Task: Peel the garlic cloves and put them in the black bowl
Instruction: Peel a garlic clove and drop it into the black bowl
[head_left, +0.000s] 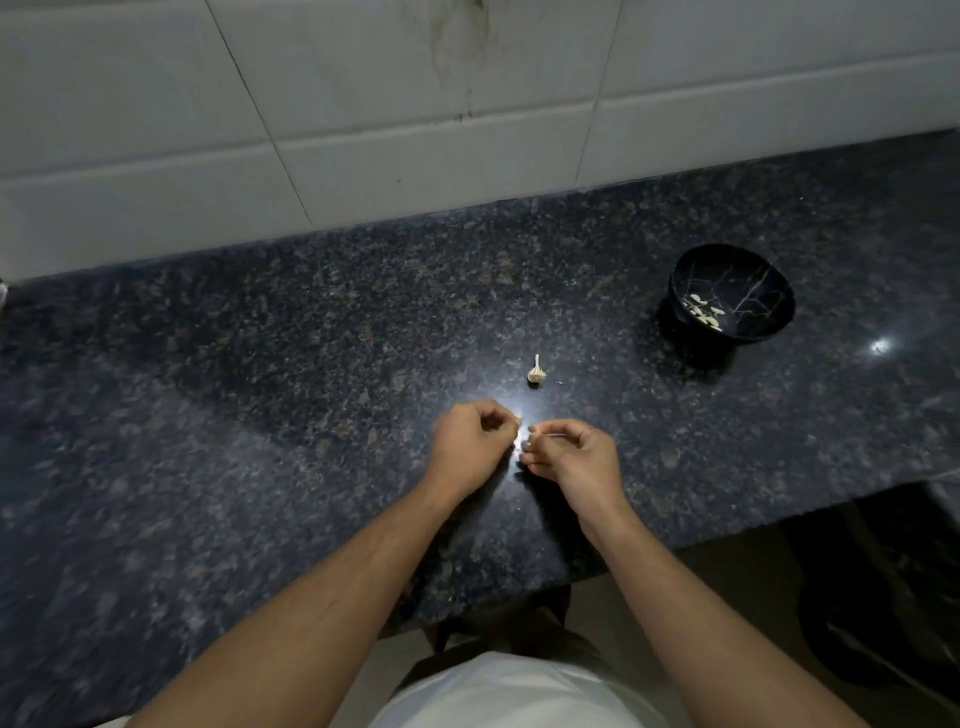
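My left hand (475, 444) and my right hand (569, 454) meet over the dark granite counter (260, 389), fingers curled. Between their fingertips they pinch a small pale garlic clove (519, 440), mostly hidden by the fingers and a bright glare. A garlic stem with its root base (536, 371) stands on the counter just beyond the hands. The black bowl (732, 293) sits at the right, tilted toward me, with several peeled pale cloves (705, 312) inside.
A white tiled wall (363, 130) rises behind the counter. The counter's front edge runs diagonally at the right, with dark floor space and a dark bag (872, 597) below it.
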